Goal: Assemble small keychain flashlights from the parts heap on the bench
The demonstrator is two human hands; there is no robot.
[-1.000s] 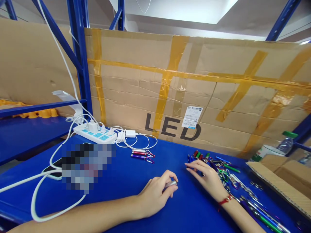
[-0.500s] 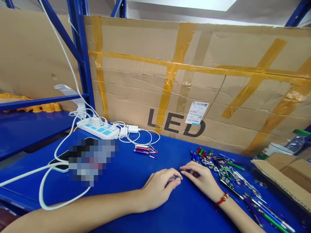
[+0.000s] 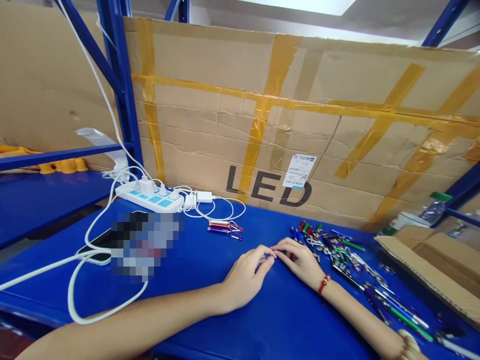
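My left hand (image 3: 245, 277) rests on the blue table (image 3: 210, 320), fingers curled round a small silver flashlight (image 3: 265, 260). My right hand (image 3: 298, 260), with a red band at the wrist, lies right beside it; its fingertips pinch at the flashlight's tip where the two hands meet. To the right lies a pile of small coloured keychain flashlights (image 3: 337, 250) with clips. Three more flashlights (image 3: 224, 229), silver, red and purple, lie side by side further back.
A white power strip (image 3: 150, 197) with chargers and looping white cables (image 3: 90, 260) sits at the back left. A taped cardboard sheet marked LED (image 3: 300, 130) walls the back. An open cardboard box (image 3: 438, 270) and a plastic bottle (image 3: 431, 210) stand at the right. A blurred patch covers something left of centre.
My right hand has come in from the pile to meet my left hand at the flashlight. Both hands have shifted slightly further away from me.
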